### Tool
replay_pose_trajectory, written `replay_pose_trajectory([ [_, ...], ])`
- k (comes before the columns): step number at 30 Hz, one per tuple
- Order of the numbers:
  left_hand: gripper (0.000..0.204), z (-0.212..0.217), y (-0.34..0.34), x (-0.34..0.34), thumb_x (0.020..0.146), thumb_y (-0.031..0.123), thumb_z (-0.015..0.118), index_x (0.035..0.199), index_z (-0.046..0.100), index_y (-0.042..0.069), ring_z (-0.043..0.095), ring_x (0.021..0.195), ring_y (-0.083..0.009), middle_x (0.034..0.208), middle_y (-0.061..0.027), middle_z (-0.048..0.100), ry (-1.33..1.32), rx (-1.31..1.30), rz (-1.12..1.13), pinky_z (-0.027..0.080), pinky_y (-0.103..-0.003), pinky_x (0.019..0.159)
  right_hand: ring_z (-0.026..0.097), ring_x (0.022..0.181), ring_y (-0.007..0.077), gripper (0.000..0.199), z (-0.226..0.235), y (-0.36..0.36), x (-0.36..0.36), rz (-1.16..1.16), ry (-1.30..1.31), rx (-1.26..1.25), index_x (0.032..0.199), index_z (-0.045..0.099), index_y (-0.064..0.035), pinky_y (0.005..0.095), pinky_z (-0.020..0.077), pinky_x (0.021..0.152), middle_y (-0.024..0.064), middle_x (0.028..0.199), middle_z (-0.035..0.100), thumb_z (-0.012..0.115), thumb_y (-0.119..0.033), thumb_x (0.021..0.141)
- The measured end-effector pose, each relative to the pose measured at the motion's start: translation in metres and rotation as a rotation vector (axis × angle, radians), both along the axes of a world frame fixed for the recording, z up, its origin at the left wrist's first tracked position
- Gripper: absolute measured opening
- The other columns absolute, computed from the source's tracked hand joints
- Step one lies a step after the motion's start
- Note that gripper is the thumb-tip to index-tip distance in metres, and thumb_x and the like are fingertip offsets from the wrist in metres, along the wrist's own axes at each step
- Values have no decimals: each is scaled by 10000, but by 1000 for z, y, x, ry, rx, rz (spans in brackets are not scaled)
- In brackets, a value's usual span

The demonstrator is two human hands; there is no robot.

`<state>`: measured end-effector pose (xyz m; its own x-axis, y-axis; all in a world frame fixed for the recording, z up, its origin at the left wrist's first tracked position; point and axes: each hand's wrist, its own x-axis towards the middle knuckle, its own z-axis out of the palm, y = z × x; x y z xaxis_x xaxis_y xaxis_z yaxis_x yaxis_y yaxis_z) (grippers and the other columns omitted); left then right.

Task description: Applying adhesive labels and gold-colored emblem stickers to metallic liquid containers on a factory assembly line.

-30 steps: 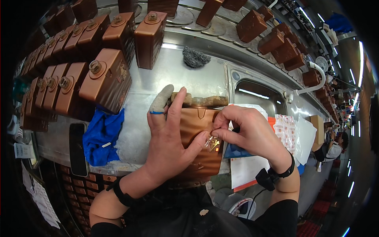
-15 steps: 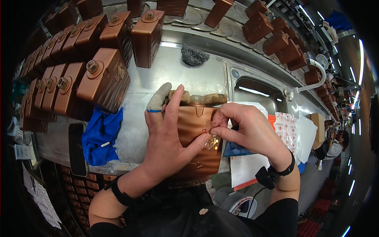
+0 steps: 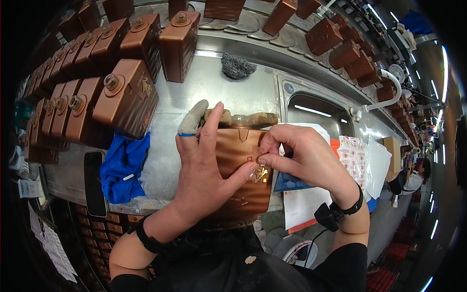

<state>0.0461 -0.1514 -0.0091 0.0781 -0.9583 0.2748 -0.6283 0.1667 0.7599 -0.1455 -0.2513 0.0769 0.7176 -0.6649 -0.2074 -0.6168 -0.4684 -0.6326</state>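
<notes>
A copper-coloured square bottle (image 3: 238,194) lies on its back before me, its clear neck pointing away. On its face are a raised gold emblem (image 3: 261,173) and a small red patch (image 3: 250,159). My left hand (image 3: 202,170) rests along the bottle's left side, fingers spread and thumb pressed down beside the emblem; a grey sleeve (image 3: 194,117) covers one finger. Above the emblem, my right hand (image 3: 309,155) pinches thumb and forefinger together; whatever is between them is too small to make out. A brown cloth roll (image 3: 265,119) lies around the neck.
Several copper bottles (image 3: 129,92) stand at left, and others (image 3: 323,36) ride a plated conveyor behind. A steel sink (image 3: 318,112), white tap (image 3: 389,100) and sticker sheets (image 3: 351,160) are at right. Steel wool (image 3: 238,66), a blue cloth (image 3: 124,168) and a phone (image 3: 96,182) lie around.
The bottles on the conveyor at the back have shifted to the right. Both hands keep nearly the same place on the bottle, the right one still pinching near the emblem.
</notes>
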Motion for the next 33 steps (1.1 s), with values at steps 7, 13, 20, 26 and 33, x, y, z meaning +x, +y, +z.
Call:
replay_pose_trajectory([
  [7,1006,-1,0,-1,802,288,825,1578,251,3,375,1296,-347,1495,-196,398,5,12,1,264,-453,1137,565,636,153,162,-2,-2,0,9,-22,13,910,677,-54,291,424,572,24,714,613,792,-148,844],
  [13,1005,-1,-2,-1,801,289,828,1576,255,3,373,1297,-349,1495,-196,396,14,12,-1,265,-454,1137,561,628,150,159,0,-5,1,24,-4,17,908,680,-55,292,418,567,25,708,612,789,-154,849],
  [20,1004,1,-2,0,798,291,831,1573,261,1,368,1299,-352,1478,-198,401,15,10,5,260,-454,1145,571,639,150,174,0,-4,1,0,4,36,912,671,-51,291,427,570,28,719,623,796,-152,845],
  [26,999,1,-2,-1,800,281,831,1571,262,1,366,1293,-356,1467,-208,401,19,12,-3,265,-454,1144,553,627,146,271,2,6,-4,-146,56,-161,981,637,-44,293,437,574,34,715,576,827,-153,822],
  [33,997,-2,-3,-2,799,313,836,1567,270,24,373,1231,-375,1431,-244,402,56,0,-6,268,-503,1107,514,642,111,604,-24,29,-26,-402,-170,138,1327,535,-55,261,464,625,12,716,523,846,-221,837],
])
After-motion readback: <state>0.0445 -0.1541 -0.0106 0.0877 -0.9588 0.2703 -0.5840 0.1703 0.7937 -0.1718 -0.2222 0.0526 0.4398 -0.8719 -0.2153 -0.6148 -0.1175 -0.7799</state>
